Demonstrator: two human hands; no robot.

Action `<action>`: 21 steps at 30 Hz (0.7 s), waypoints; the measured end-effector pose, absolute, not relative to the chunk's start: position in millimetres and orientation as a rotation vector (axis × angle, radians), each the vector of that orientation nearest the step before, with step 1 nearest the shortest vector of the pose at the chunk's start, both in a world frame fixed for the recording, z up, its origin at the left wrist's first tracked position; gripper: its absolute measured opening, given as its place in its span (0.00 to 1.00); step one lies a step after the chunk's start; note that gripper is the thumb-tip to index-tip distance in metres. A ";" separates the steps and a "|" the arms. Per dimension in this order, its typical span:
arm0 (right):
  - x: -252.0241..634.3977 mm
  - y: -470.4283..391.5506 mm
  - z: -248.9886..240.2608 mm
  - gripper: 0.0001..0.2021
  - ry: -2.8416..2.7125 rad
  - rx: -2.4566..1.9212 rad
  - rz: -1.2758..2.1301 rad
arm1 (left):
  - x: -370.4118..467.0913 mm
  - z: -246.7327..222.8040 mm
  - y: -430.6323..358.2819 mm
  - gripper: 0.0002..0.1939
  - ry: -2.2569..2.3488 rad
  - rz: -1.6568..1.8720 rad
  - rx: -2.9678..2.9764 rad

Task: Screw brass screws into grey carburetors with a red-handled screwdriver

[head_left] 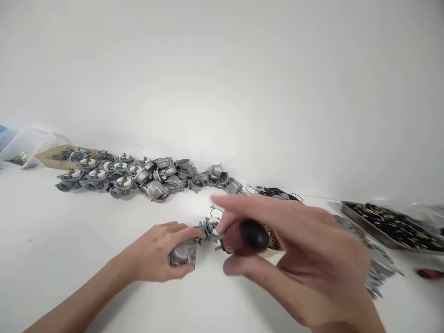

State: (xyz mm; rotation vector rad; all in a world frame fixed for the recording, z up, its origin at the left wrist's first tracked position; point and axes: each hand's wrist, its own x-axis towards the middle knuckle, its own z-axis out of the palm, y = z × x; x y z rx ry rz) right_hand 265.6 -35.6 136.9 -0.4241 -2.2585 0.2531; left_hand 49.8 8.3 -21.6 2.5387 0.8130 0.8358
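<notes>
Closely held, metal part (184,252), within left hand (160,252)

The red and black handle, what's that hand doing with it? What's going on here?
A person is working at a white table with two bare hands. The left hand holds a gray cup beside a small part with white on it. The right hand grips the handle next to that part; its tip is hidden. More gray parts are heaped behind.
</notes>
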 end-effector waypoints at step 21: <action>266.1 26.2 105.0 0.12 -2.254 -0.378 0.329 | 51.9 -17.0 6.9 0.20 0.755 0.930 2.589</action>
